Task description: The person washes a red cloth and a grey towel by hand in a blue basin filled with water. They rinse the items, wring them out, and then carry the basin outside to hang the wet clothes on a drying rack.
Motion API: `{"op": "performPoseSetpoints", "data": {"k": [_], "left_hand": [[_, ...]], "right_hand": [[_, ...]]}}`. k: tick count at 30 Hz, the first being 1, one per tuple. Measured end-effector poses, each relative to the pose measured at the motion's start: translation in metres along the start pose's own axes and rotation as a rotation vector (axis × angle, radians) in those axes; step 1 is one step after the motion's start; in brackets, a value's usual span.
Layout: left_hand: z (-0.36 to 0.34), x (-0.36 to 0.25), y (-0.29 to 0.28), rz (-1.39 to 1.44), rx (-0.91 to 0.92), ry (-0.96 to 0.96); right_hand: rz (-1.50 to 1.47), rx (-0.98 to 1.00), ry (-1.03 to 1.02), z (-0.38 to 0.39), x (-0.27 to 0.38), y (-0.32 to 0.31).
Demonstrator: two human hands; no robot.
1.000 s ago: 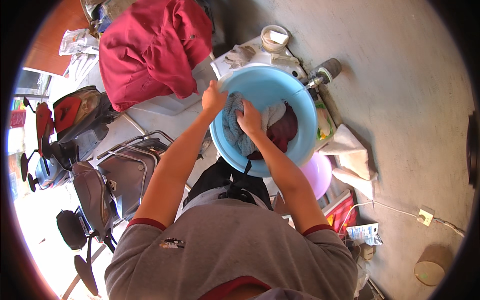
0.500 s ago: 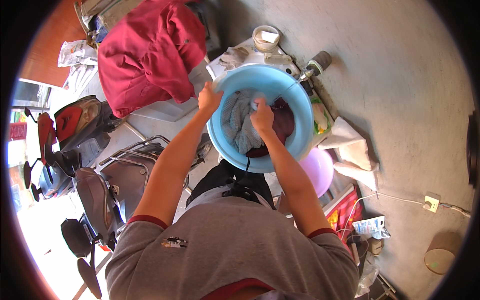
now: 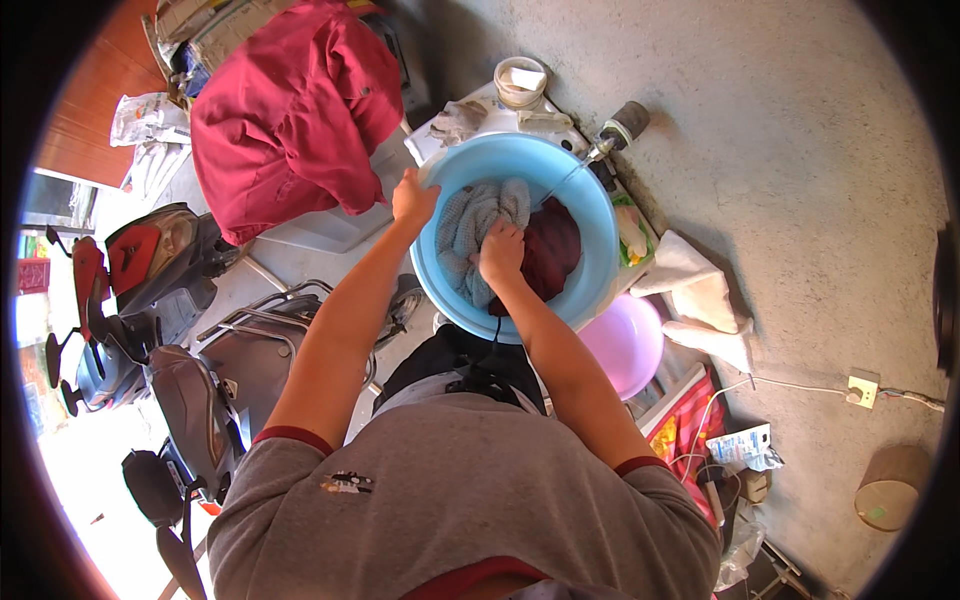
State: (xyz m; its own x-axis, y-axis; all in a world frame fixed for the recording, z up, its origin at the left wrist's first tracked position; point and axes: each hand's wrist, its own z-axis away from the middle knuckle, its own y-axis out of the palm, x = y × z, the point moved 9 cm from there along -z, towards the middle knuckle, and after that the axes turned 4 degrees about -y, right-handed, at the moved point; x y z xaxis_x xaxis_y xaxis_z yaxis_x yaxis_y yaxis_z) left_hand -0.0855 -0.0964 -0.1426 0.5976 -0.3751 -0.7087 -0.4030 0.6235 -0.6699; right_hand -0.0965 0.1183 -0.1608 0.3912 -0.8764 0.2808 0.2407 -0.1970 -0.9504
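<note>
A large light-blue basin (image 3: 596,235) stands in front of me, with wet-looking laundry inside. My left hand (image 3: 413,200) is closed around its left rim. Inside the basin, my right hand (image 3: 502,250) is closed on a grey textured cloth (image 3: 460,225), its fingers curled into the fabric. A dark maroon cloth (image 3: 553,250) lies bunched to the right of the grey one. From the tap (image 3: 622,128) at the upper right, a thin stream of water runs into the basin.
A pink-purple basin (image 3: 625,345) stands right of the blue one. Behind are a white tub (image 3: 520,82) and a ledge. A red garment (image 3: 295,120) is draped at the upper left. Parked motor scooters (image 3: 190,395) are on the left. A cable runs to a wall socket (image 3: 862,390).
My right hand has come down and slightly left, from above the laundry onto the grey cloth. The left hand keeps its hold on the rim.
</note>
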Motion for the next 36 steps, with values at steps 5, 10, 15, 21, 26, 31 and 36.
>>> {"op": "performPoseSetpoints", "data": {"k": [5,10,15,21,26,31,36], "left_hand": [[-0.002,-0.004,0.001,-0.021,0.006,0.004],[-0.006,0.009,0.003,-0.022,0.004,-0.015],[-0.003,0.002,0.003,-0.035,-0.005,0.009],[-0.001,0.004,0.001,-0.017,-0.003,-0.034],[0.002,0.002,0.001,-0.034,-0.006,-0.023],[0.003,0.001,0.002,0.028,0.001,-0.053],[0.003,0.001,-0.001,0.023,-0.008,-0.022]], "right_hand": [[-0.741,0.070,0.069,-0.026,-0.046,-0.009],[-1.887,0.147,0.168,-0.008,-0.017,-0.058],[-1.745,0.100,0.391,0.016,-0.064,-0.011],[-0.145,-0.228,-0.090,0.022,-0.009,-0.064],[0.091,-0.323,-0.313,0.009,0.038,-0.052],[0.158,-0.318,0.057,-0.015,-0.035,-0.012],[-0.233,-0.025,0.632,-0.045,-0.086,0.010]]}}
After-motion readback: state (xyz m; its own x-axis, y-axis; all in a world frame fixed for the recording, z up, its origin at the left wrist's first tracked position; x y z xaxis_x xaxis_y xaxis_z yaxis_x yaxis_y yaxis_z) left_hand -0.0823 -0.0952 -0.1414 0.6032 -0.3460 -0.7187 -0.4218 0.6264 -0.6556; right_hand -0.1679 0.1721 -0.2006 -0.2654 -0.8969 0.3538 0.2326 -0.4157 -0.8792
